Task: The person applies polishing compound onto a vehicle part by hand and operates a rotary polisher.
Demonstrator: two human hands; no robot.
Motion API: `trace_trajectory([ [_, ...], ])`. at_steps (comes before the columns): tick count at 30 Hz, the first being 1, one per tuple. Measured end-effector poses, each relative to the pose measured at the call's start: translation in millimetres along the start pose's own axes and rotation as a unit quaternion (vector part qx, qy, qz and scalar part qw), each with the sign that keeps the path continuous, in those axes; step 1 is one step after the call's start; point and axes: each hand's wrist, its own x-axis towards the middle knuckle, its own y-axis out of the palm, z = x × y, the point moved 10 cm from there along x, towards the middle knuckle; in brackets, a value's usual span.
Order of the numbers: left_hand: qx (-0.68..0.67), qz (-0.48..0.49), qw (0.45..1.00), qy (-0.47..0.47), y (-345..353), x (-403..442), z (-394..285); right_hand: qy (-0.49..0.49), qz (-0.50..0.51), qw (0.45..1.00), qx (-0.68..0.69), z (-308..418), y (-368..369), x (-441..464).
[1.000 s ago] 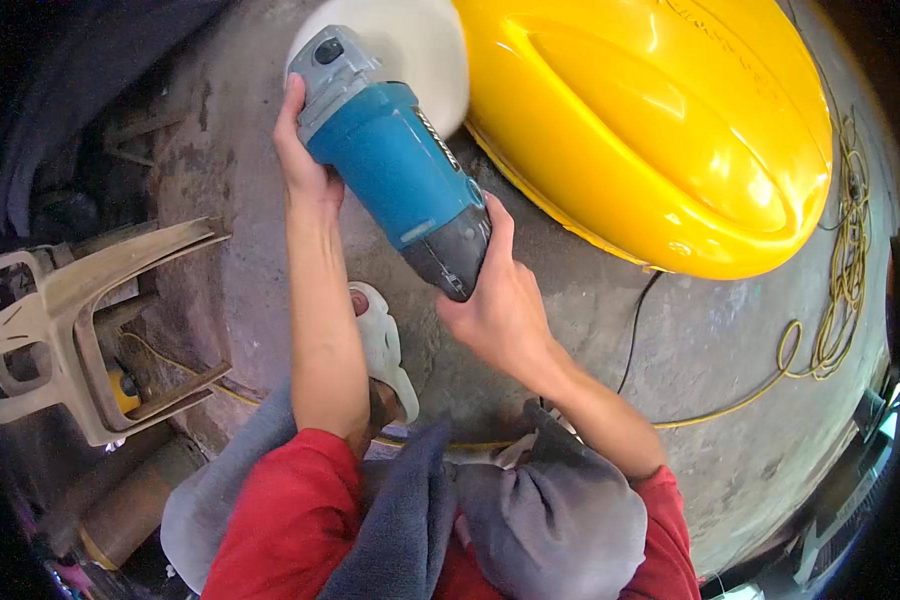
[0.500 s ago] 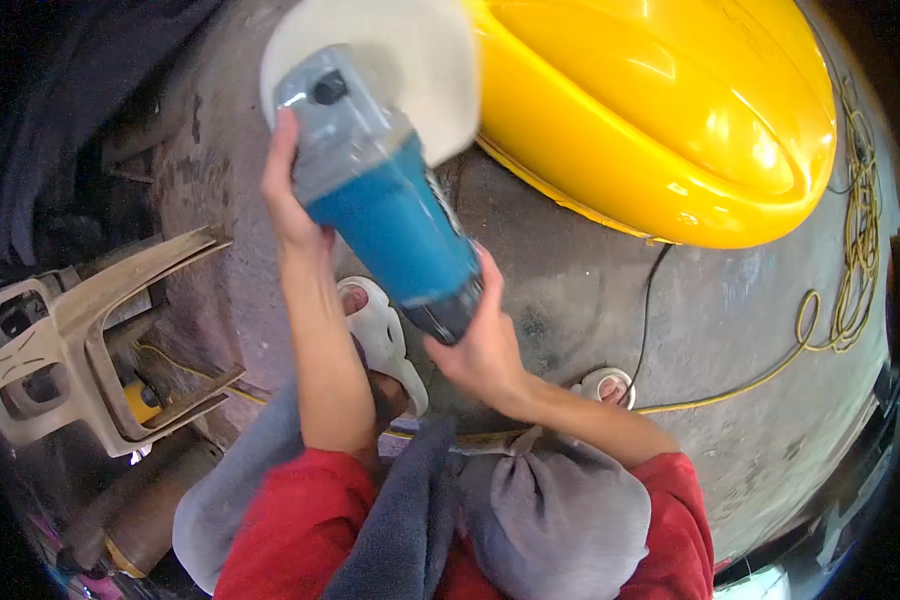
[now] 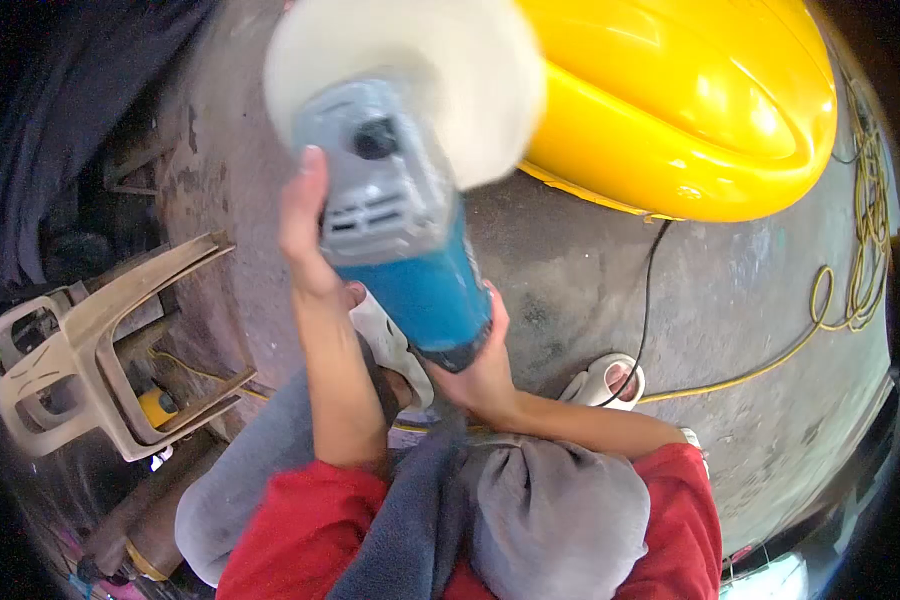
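Note:
A blue and grey electric polisher [image 3: 415, 285] is held up in front of me with both hands. My left hand [image 3: 308, 225] is closed at the left side of its grey head, thumb upward; its other fingers are hidden. My right hand [image 3: 482, 372] wraps round the dark rear end of the tool. At the far end sits a round white buffing pad [image 3: 495, 95], blurred. Right of the pad lies a glossy yellow curved shell [image 3: 685, 120]; the pad overlaps its left edge in view, and I cannot tell whether they touch.
A dusty plastic chair [image 3: 75, 325] lies on its side at the left. A yellow cord [image 3: 745, 378] crosses the concrete floor [image 3: 560, 275] to a coil at the right. A black cable [image 3: 650, 290] runs between the shell and my right foot. Dark cloth hangs at the left.
The polisher has come closer and shifted slightly right and down, with both hands still on it. The yellow shell appears a little higher in view.

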Motion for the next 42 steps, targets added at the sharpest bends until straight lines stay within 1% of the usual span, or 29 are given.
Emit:
trace_trajectory([
  [1,0.001,0.003,1.0,0.002,-2,10,-1,0.044,0.04,0.998,-0.009,5,6,11],
  [2,-0.042,0.042,0.998,0.0,-2,28,-2,0.089,0.08,0.993,-0.017,7,13,21],
  [3,-0.085,0.082,0.993,-0.002,0,43,-2,0.087,0.077,0.993,-0.015,14,13,33],
  [4,-0.085,0.086,0.993,-0.001,-2,54,-2,0.1,0.11,0.988,-0.048,16,20,45],
  [5,-0.094,0.084,0.992,0.012,-5,62,-4,0.114,0.144,0.98,-0.081,17,23,53],
  [6,-0.103,0.081,0.991,0.026,-7,65,-3,0.113,0.142,0.98,-0.08,22,17,61],
  [8,-0.119,0.073,0.99,0.019,-7,61,12,0.113,0.174,0.96,-0.19,27,2,67],
  [9,-0.135,0.063,0.989,0.009,-8,56,21,0.113,0.173,0.96,-0.187,30,-11,63],
  [10,-0.134,0.063,0.989,0.009,-5,45,29,0.109,0.18,0.952,-0.222,32,-28,58],
  [14,-0.225,0.015,0.972,-0.07,21,-38,77,0.116,0.174,0.929,-0.306,41,-110,21],
  [15,-0.249,0.017,0.964,-0.095,33,-60,90,0.118,0.163,0.925,-0.322,42,-134,8],
  [18,-0.334,0.03,0.928,-0.161,74,-133,111,0.076,0.112,0.914,-0.382,59,-205,-22],
  [20,-0.349,0.063,0.918,-0.176,99,-171,124,0.064,0.086,0.907,-0.408,58,-245,-42],
  [21,-0.363,0.06,0.9,-0.232,107,-189,146,0.063,0.071,0.903,-0.42,55,-263,-51],
  [22,-0.358,0.073,0.898,-0.246,118,-203,153,0.058,0.077,0.902,-0.421,52,-275,-59],
  [23,-0.359,0.066,0.889,-0.275,126,-218,162,0.096,0.073,0.902,-0.414,42,-290,-67],
  [24,-0.352,0.075,0.895,-0.263,133,-226,164,0.134,0.069,0.901,-0.407,33,-303,-72],
  [26,-0.349,0.094,0.893,-0.269,141,-234,170,0.132,0.068,0.901,-0.406,19,-314,-75],
  [28,-0.338,0.095,0.898,-0.267,140,-232,173,0.135,0.063,0.903,-0.402,6,-313,-73],
  [30,-0.339,0.048,0.908,-0.242,121,-215,186,0.088,0.094,0.895,-0.426,3,-293,-60],
  [31,-0.348,0.044,0.905,-0.241,115,-206,177,0.09,0.093,0.895,-0.427,0,-285,-51],
  [33,-0.322,0.001,0.923,-0.209,87,-176,170,0.049,0.134,0.897,-0.418,1,-248,-30],
  [34,-0.317,-0.01,0.928,-0.193,75,-159,164,0.048,0.135,0.896,-0.421,1,-234,-19],
  [35,-0.313,-0.022,0.933,-0.176,61,-141,158,0.05,0.161,0.898,-0.406,-1,-215,-9],
  [36,-0.305,-0.016,0.938,-0.165,51,-123,152,0.051,0.187,0.899,-0.392,-2,-195,0],
  [37,-0.296,-0.009,0.943,-0.153,41,-104,145,0.048,0.188,0.898,-0.394,-3,-177,9],
  [39,-0.294,-0.01,0.94,-0.175,23,-69,139,0.04,0.182,0.912,-0.365,-1,-143,24],
  [41,-0.272,-0.016,0.949,-0.161,12,-38,120,0.034,0.171,0.914,-0.366,8,-114,38],
  [42,-0.281,0.008,0.95,-0.138,10,-21,108,0.03,0.159,0.917,-0.364,13,-101,45],
])
